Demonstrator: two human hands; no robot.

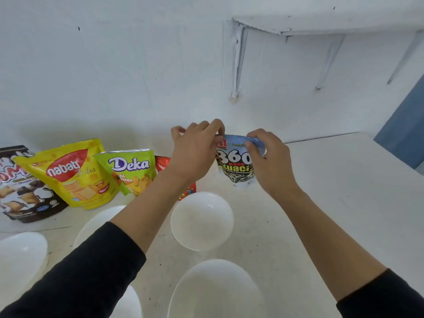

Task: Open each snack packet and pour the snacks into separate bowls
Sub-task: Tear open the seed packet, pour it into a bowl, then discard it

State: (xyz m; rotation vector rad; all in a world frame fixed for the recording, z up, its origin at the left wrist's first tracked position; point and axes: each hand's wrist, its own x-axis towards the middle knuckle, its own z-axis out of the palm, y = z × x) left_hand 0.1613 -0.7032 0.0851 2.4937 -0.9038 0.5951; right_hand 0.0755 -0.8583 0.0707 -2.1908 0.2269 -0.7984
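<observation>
A white surface (321,203) runs up to a white wall. White bowls sit on it: one nearest (215,292), a middle bowl (202,221) beyond it, another at far left (20,255). Along the left stand a brown packet (20,187), a yellow Nabati packet (68,173), a green Deka packet (130,171) and a red packet (163,164), partly hidden. The left hand (195,152) and right hand (268,161) each pinch the top edge of a sunflower seed packet (236,166), held upright just beyond the middle bowl.
</observation>
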